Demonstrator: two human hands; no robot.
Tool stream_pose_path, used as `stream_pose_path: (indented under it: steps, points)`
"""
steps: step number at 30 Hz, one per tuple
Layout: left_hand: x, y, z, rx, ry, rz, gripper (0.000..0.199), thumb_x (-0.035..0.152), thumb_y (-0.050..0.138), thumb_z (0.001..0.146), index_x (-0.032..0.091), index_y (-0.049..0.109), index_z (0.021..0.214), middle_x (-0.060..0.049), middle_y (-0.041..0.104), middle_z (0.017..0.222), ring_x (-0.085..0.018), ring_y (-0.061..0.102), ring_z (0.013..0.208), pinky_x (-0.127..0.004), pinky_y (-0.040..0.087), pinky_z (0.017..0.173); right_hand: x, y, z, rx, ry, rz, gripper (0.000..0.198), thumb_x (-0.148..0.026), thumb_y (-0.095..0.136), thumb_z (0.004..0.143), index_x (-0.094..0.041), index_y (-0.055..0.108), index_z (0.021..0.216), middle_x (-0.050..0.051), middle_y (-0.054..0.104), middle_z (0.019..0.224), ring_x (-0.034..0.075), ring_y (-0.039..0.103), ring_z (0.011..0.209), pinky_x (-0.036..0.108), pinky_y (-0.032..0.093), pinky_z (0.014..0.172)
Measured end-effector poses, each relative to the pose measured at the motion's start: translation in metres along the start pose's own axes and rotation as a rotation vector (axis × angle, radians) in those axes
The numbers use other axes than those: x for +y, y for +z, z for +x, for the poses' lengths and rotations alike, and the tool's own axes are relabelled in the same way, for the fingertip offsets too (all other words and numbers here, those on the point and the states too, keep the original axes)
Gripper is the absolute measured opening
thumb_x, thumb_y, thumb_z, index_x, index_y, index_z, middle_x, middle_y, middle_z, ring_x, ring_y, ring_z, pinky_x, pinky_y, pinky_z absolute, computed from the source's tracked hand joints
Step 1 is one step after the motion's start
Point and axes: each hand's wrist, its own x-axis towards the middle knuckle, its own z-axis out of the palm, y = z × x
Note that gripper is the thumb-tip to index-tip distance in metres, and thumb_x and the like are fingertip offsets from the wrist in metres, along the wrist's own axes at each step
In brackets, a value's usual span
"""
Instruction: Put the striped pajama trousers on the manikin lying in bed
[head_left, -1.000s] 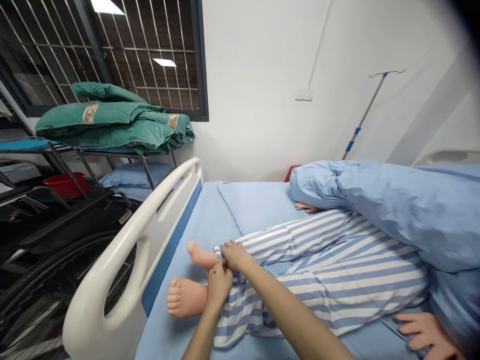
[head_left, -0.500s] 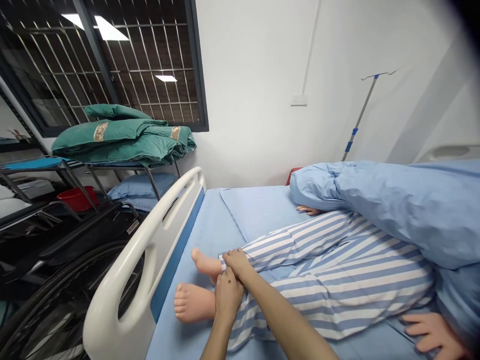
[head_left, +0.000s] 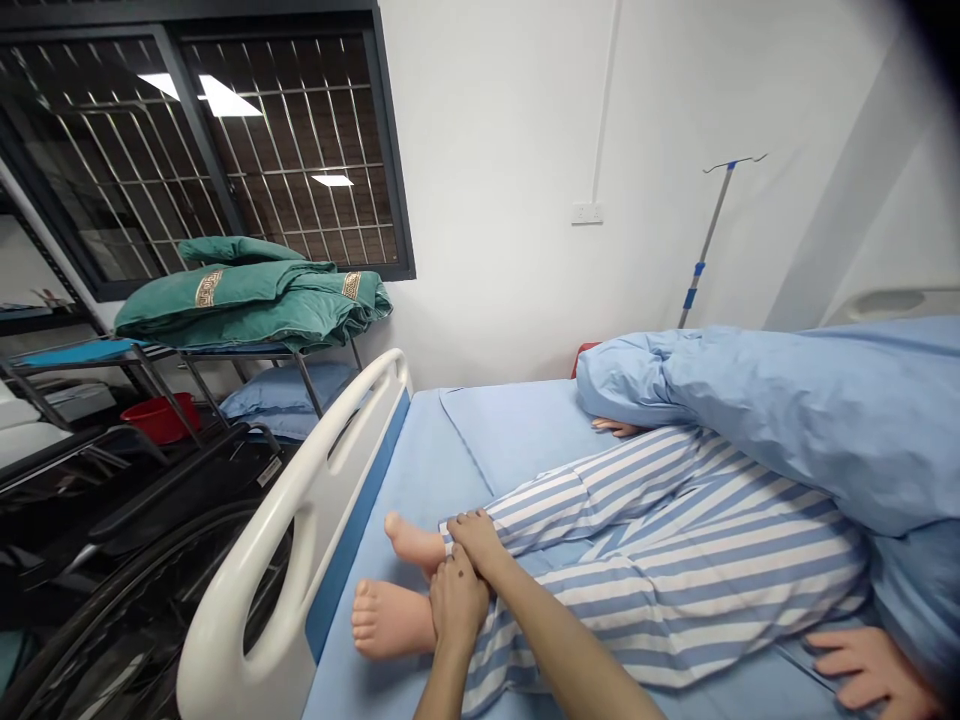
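Both hands are at the ankle end of a pair of blue-and-white striped cloth trousers [head_left: 712,585]. The trousers clothe the legs of a figure, apparently a manikin, lying on a bed with a pale blue sheet [head_left: 517,425]. The right hand [head_left: 477,542] lies over the far leg's cuff, fingers bent across the cloth. The left hand [head_left: 459,596] is just beside and below it, touching it, between the far foot [head_left: 416,542] and the near foot [head_left: 394,620]. Its fingertips are hidden; whether either hand is gripping cannot be told.

Risks, as judged: a one-sided pull on the loose cuff could bunch it or catch it on the heel. The slack near trouser leg, lying close to the forearms, could be dragged along. Any sharp shift of the legs could knock the feet against the white plastic footboard [head_left: 210,630], which stands near the toes.

Markings: a small pale label [head_left: 268,471] on the black wheelchair [head_left: 176,492] is too small to read. The green padded bedding [head_left: 240,305] bears gold patterned bands [head_left: 208,288], apparently ornamental. No brand or wording is legible.
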Motion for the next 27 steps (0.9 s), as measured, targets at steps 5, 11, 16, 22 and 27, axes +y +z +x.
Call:
stream_pose_path:
  steps: [5, 11, 16, 22, 27]
  points:
    - [0.001, -0.005, -0.001, -0.013, 0.016, -0.02, 0.033, 0.019, 0.034, 0.076, 0.013, 0.046, 0.105, -0.013, 0.057, 0.103, -0.02, 0.054, 0.091, -0.03, 0.035, 0.076, 0.002, -0.012, -0.005, -0.023, -0.063, 0.023, 0.022, -0.02, 0.044, 0.077, -0.016, 0.054, 0.096, 0.011, 0.06, 0.093, 0.022, 0.054, 0.089, 0.038, 0.035, 0.078]
    - [0.001, 0.001, 0.0, 0.025, -0.021, -0.046, 0.042, 0.023, 0.033, 0.078, 0.011, 0.038, 0.117, -0.014, 0.059, 0.101, -0.021, 0.055, 0.09, -0.03, 0.037, 0.074, 0.018, -0.033, -0.001, -0.095, -0.087, 0.434, 0.037, -0.022, 0.057, 0.06, -0.018, 0.059, 0.097, 0.005, 0.063, 0.087, 0.018, 0.057, 0.076, 0.026, 0.039, 0.066]
    - [0.001, 0.008, 0.002, 0.035, 0.016, -0.018, 0.034, 0.026, 0.032, 0.079, 0.013, 0.049, 0.105, -0.013, 0.06, 0.099, -0.021, 0.056, 0.089, -0.03, 0.036, 0.077, 0.026, -0.041, 0.013, 0.112, 0.133, 0.679, 0.02, -0.02, 0.044, 0.071, -0.012, 0.061, 0.079, 0.002, 0.062, 0.071, 0.009, 0.05, 0.061, 0.018, 0.033, 0.054]
    - [0.002, 0.012, 0.003, 0.041, 0.019, 0.039, 0.033, 0.027, 0.03, 0.079, 0.017, 0.053, 0.101, -0.01, 0.06, 0.095, -0.019, 0.055, 0.088, -0.03, 0.037, 0.075, 0.016, -0.029, 0.015, 0.236, 0.327, 0.427, 0.027, -0.026, 0.041, 0.076, -0.014, 0.057, 0.058, 0.002, 0.056, 0.055, 0.01, 0.043, 0.053, 0.023, 0.022, 0.05]
    - [-0.002, 0.01, 0.01, -0.008, 0.047, -0.016, 0.024, 0.027, 0.034, 0.078, 0.019, 0.054, 0.085, -0.006, 0.062, 0.085, -0.017, 0.055, 0.08, -0.027, 0.035, 0.067, 0.015, -0.018, 0.011, 0.262, 0.374, 0.413, 0.03, -0.027, 0.039, 0.079, -0.016, 0.056, 0.058, 0.002, 0.055, 0.055, 0.009, 0.041, 0.051, 0.024, 0.018, 0.048]
